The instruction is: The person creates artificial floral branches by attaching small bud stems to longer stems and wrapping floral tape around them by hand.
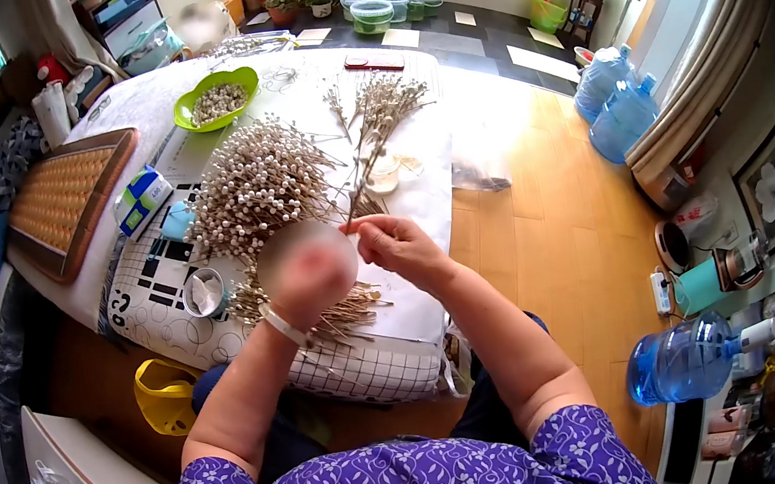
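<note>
My right hand (398, 248) is closed in a pinch, its fingertips at the lower end of a thin dried stem with small buds (379, 109) that reaches up and away over the table. Close beside it is my left hand (305, 278), a pale band on its wrist; a round blur covers its fingers, so their grip is hidden. A large heap of dried stems with round white heads (256, 186) lies just beyond my left hand. Cut stalks (348, 315) stick out beneath that hand, on the table's near side.
The table (385, 366) has a patterned white cover. On it are a green bowl (214, 103) of loose heads, a small tub (205, 292), a tissue pack (144, 199), a roll of tape (382, 175) and a red phone-like object (374, 63). A yellow bag (164, 397) is at lower left.
</note>
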The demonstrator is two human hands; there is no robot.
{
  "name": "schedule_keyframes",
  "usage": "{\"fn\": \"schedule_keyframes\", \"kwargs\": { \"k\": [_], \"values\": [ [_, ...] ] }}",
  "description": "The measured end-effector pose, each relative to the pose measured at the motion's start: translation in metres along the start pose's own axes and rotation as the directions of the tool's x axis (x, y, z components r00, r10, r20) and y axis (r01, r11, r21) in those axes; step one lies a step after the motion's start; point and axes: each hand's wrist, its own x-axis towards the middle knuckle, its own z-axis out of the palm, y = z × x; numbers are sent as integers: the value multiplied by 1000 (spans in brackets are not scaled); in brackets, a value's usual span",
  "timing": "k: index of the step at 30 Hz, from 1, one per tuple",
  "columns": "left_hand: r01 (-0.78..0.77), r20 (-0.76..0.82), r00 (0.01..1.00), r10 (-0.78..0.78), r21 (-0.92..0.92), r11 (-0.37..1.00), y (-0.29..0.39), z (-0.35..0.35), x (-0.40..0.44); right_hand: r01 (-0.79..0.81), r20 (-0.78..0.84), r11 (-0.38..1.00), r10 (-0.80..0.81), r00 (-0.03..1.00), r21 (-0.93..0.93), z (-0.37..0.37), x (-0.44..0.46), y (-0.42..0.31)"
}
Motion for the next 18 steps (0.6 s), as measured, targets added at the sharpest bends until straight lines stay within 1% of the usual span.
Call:
{"fn": "schedule_keyframes", "kwargs": {
  "k": [1,2,3,5,6,7,8,9,10,11,13,15,16,17,18],
  "values": [
    [-79,-21,996,82,128,989,2,-3,8,-14,-43,999,16,999,34,-4,-5,-5],
    [-141,-23,989,149,211,967,8,-6,21,3,-102,1000,-3,995,4,-10,-11,-7],
    [-148,12,989,149,191,970,16,-6,36,20,-157,999,-24,987,-28,-16,-15,-9],
    [-170,-114,965,236,417,893,4,-48,92,54,-187,998,-59,981,-32,-25,-25,-14],
    [-115,14,993,115,217,969,18,-44,107,62,-189,996,-72,979,-63,-33,-28,-8],
    [-8,31,1000,1,255,967,33,-38,124,67,-190,993,-84,978,-95,-41,-32,-4],
    [-68,-166,976,140,380,922,27,-39,152,32,-213,993,-56,975,-114,-44,-38,-8],
    [-38,-178,971,157,536,844,36,-29,167,29,-219,993,-54,974,-113,-48,-41,-9],
    [-15,-209,960,188,629,777,33,-34,193,33,-226,994,-56,973,-108,-52,-43,-8],
    [121,-336,928,159,679,724,34,-23,203,31,-230,995,-53,972,-100,-55,-47,-7],
    [340,-442,897,28,727,597,38,-10,211,30,-271,986,-74,960,-162,-58,-49,-13],
    [257,-360,928,98,806,533,29,-18,211,56,-294,983,-107,950,-177,-63,-49,-16],
    [205,-343,932,121,770,604,32,-6,194,62,-298,983,-111,948,-170,-65,-48,-16],
    [217,-354,927,119,769,602,34,-11,184,65,-311,981,-120,943,-180,-66,-46,-15],
    [91,-267,955,128,676,731,35,-20,170,91,-301,971,-156,941,-220,-69,-42,-13]
  ]
}}
